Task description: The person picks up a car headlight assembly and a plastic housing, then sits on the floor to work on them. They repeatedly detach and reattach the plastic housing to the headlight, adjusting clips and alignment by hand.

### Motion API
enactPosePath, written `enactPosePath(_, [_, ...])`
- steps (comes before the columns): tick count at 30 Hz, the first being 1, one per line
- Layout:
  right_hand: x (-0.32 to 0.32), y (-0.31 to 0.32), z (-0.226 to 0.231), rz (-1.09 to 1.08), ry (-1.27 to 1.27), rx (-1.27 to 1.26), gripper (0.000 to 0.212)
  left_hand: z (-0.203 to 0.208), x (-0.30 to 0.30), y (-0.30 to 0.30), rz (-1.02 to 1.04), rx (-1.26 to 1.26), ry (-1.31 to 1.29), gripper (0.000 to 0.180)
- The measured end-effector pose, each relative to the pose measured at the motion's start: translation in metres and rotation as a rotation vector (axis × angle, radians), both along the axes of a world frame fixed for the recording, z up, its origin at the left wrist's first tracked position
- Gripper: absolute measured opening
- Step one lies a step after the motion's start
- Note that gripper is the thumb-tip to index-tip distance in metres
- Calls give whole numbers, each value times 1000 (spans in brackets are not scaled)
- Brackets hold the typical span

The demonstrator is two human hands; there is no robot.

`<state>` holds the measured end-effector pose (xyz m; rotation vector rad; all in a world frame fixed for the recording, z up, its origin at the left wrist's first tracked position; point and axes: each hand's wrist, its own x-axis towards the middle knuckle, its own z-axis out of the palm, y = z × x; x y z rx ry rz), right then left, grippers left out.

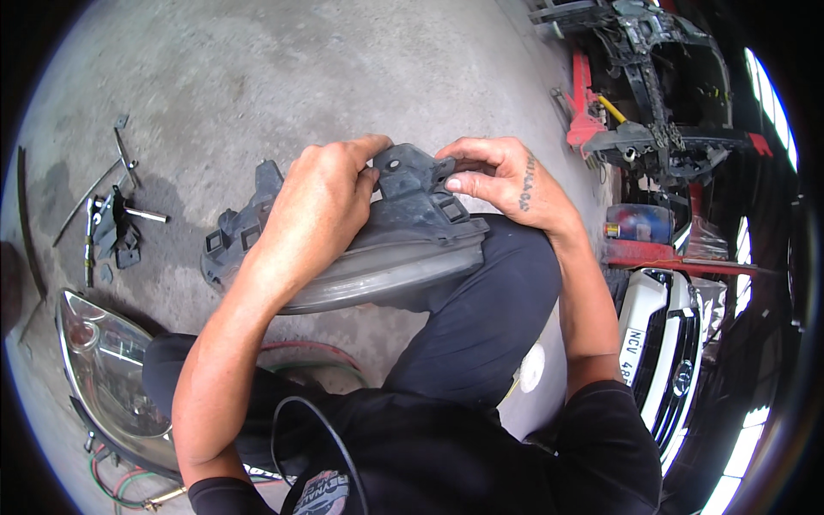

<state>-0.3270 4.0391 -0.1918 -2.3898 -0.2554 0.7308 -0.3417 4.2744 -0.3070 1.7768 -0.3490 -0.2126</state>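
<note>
A grey car headlight housing (403, 240) rests on my right knee, lens side down and back side up. My left hand (322, 202) lies over the housing's back and grips it near the top bracket. My right hand (502, 180) pinches a black plastic tab at the housing's upper right edge with fingertips and thumb. Both forearms reach in from below, over my dark trousers.
A second headlight (107, 365) with a clear lens lies on the concrete floor at lower left, with red and green hoses (112, 485) beside it. Loose metal tools and brackets (116, 223) lie at the left. A stripped car front (652, 94) and a white car bumper (665, 352) are at right.
</note>
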Motion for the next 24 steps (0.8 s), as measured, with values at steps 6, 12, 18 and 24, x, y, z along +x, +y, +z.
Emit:
enactPosePath(6, [0,-4,-2,6,9,28,31,-1,12,-1,-44,87,-121,33])
enactPosePath(12, [-4,-1,-5,-37,6,-49,35,-1,5,-1,-39,-6,11,31])
enactPosePath(18, [-5,9,3,-1,-38,-104,33,-5,5,1,-37,29,-61,31])
enactPosePath(24, [-5,1,-5,6,-63,-34,35,-9,3,2,-24,-111,-18,30])
